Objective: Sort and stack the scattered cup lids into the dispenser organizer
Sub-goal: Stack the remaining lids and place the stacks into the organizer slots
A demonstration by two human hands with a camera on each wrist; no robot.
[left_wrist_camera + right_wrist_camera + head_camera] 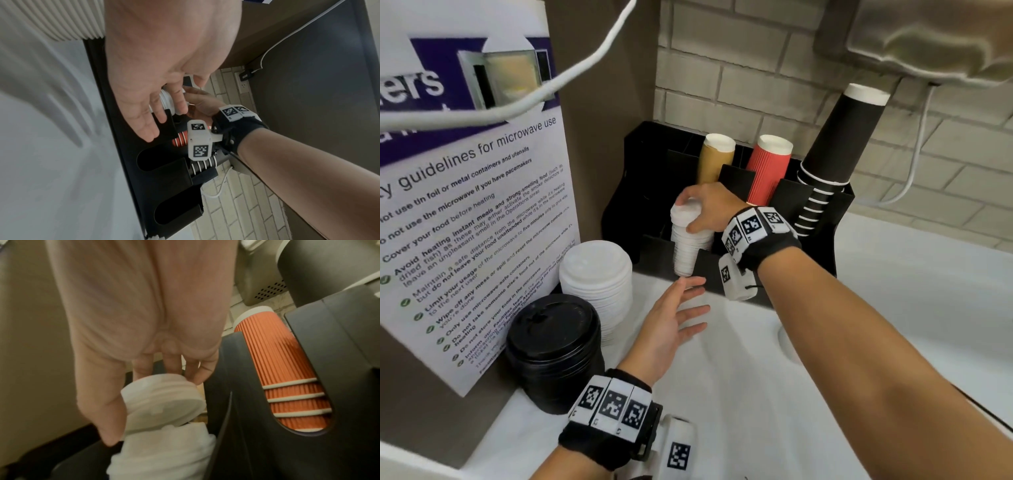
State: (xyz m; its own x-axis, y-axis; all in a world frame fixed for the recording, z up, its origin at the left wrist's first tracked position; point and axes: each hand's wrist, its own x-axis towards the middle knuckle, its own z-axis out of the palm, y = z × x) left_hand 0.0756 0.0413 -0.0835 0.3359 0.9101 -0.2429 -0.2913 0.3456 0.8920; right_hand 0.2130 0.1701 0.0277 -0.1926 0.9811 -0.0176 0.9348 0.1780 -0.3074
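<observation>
Head view: right hand (707, 209) was curled round the top of a white lid stack (688, 240) standing in a front slot of the black organizer (822, 233), fingers clamped on the upper lids, probably to seat and square them. Left hand (671, 322) hung just below the slot with fingers straight and apart, holding nothing; looked placed to catch or steady the stack's foot. Two loose stacks stood on the white counter (825, 342) beside the organizer: wide white lids (597, 284) and black lids (553, 349), not yet sorted. Tan cups (715, 157), red cups (770, 168) and black cups (835, 137) filled the rear slots.

Left wrist view: left hand (156, 81) was spread flat, palm to the organizer front, nothing in it. Right hand (201, 102) was visible past it on the lids.

Right wrist view: right-hand fingers (141, 368) and thumb pinched the top few lids (162, 400), tilted off the stack below, so not seated yet. Red cups (287, 378) sat in the next slot.
</observation>
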